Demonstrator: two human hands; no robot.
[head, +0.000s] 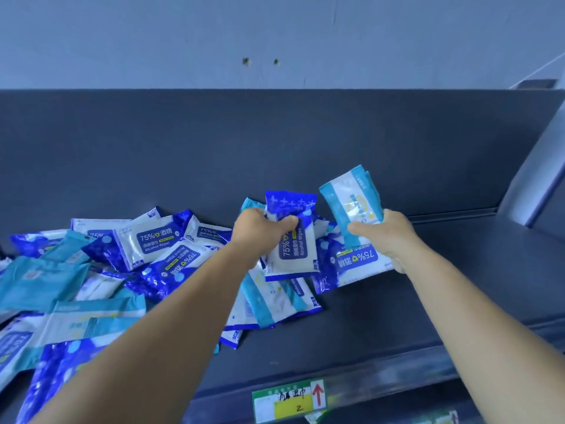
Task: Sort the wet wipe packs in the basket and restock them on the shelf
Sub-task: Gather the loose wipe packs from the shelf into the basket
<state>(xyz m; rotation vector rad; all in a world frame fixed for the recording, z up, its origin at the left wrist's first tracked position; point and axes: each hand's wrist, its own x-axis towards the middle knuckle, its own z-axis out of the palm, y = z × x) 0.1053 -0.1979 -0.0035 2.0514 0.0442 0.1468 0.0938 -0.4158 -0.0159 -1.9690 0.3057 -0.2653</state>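
My left hand (260, 229) grips a dark blue and white alcohol wipe pack (292, 240), held upright above the shelf. My right hand (388, 237) holds a light teal and white wipe pack (351, 197) upright, and a dark blue pack (356, 261) lies under that hand. A loose heap of wipe packs (122, 264), dark blue ones and teal ones mixed, spreads across the left half of the dark shelf (397, 316). No basket is in view.
The shelf has a dark back panel (275, 142) and a front lip carrying a green and yellow price label (290, 399) with a red arrow. A grey upright (532, 179) stands at the right end. The shelf's right part holds no packs.
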